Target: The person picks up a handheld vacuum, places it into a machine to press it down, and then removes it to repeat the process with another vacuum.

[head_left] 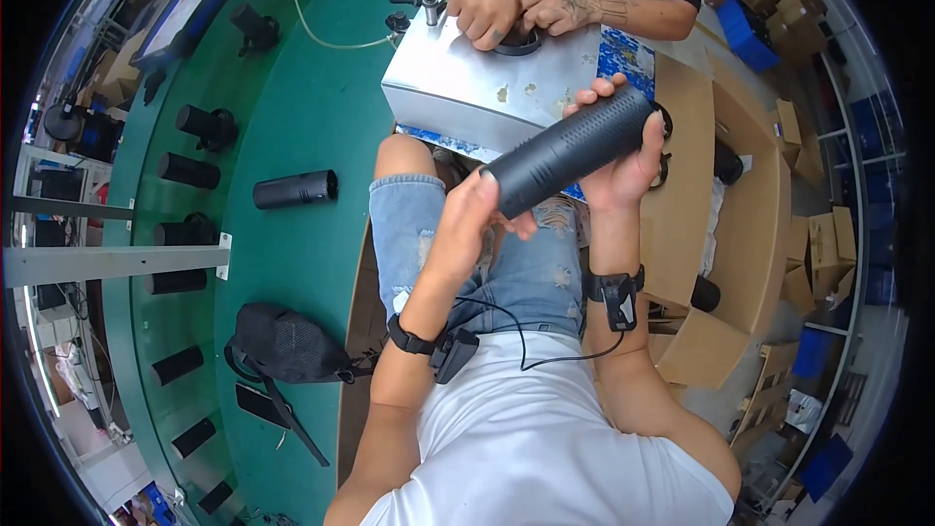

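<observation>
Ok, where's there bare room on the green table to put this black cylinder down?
Bare green table lies between the lone black cylinder lying on its side and the silver metal box, and again between that cylinder and the black mesh pouch. The far left edge is crowded with a row of black cylinders.

A cylinder (570, 149) lies slantwise between the left hand (467, 219) at its lower end and the right hand (623, 161) around its upper part, above the person's lap. Behind it a metal box (467, 88) rests on the bench (312, 136), with another person's hands (516, 5) on its top. Left of the box more cylinders (295, 189) lie on the bench, a bag (282, 341) sits nearer, and cardboard boxes (740, 234) stand to the right.
</observation>
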`<state>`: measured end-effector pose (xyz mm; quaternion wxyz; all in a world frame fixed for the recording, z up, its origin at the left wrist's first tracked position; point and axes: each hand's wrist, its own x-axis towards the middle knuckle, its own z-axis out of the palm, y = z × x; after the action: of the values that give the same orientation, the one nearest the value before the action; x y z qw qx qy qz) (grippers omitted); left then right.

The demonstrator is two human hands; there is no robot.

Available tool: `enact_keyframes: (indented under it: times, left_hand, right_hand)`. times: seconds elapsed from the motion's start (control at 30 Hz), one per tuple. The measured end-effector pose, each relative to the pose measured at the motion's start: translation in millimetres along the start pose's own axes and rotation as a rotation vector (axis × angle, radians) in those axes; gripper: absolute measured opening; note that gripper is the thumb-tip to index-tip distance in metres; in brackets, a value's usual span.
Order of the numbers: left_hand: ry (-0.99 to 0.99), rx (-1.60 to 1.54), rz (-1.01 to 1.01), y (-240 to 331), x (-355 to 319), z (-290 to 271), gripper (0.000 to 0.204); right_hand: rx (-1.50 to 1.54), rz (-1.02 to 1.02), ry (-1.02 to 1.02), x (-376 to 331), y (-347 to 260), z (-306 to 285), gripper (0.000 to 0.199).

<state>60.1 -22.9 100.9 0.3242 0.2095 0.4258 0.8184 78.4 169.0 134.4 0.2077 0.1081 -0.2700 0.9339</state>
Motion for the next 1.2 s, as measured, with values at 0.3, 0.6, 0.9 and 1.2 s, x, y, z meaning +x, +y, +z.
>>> enact_keyframes:
  times: [0.3, 0.6, 0.9, 1.2]
  left_hand:
    - [-0.095, -0.267, -0.227, -10, 16, -8, 0.07]
    - [0.066, -0.009, -0.088, -38, 32, -42, 0.045]
    - [0.15, 0.227, -0.285, -87, 31, -77, 0.025]
    - [0.135, 0.425, -0.305, -86, 33, -75, 0.02]
  right_hand:
    - [0.065, 0.058, -0.224, 2, 1, -19, 0.07]
    - [-0.545, -0.093, -0.15, 81, -7, -9, 0.049]
    - [-1.21, -0.287, -0.14, 207, 21, -47, 0.036]
    - [-1.221, -0.22, -0.022, 210, 46, -74, 0.037]
